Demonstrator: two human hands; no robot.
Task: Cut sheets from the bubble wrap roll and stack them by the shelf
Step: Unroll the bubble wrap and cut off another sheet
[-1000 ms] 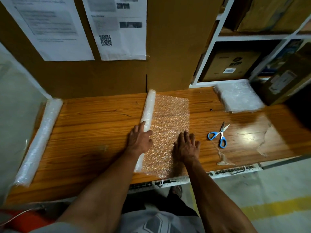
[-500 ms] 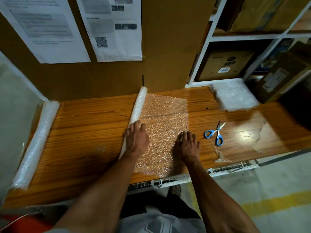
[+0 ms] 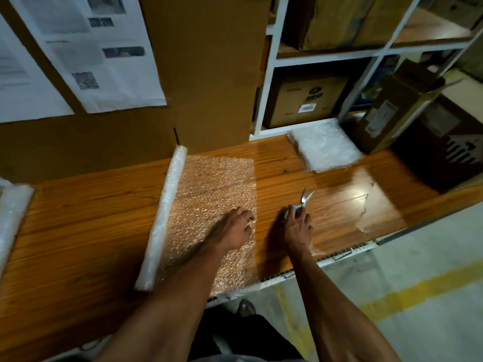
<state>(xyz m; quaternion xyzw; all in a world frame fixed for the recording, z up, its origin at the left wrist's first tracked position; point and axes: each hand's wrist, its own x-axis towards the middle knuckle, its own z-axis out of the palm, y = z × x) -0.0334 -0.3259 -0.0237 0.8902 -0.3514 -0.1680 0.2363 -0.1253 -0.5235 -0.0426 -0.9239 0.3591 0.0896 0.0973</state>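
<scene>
Head view. Setting: a wooden bench (image 3: 86, 212) against a cardboard wall with printed notices (image 3: 109, 48); a white shelf (image 3: 264, 100) with boxes stands at the right rear, concrete floor below.

Item: roll (image 3: 163, 218) of bubble wrap, lying across the bench from back edge toward the front, with a length of wrap (image 3: 209, 194) paid out flat to its right, probably measured for one sheet.

Item: stack (image 3: 325, 146) of cut sheets, on the bench just beside the shelf foot, well apart from the roll; the task's destination.

Item: a second roll (image 3: 13, 212), at the far left edge, untouched.

Item: left hand (image 3: 234, 229), fingers loosely bent, resting on the right margin of the paid-out wrap; likely pinning it so it stays flat.

Item: right hand (image 3: 298, 226), fingers curled about the handles of the scissors (image 3: 304, 199), blades pointing away and slightly parted; whether lifted off the bench cannot be told. Judged ready for the cut.
</scene>
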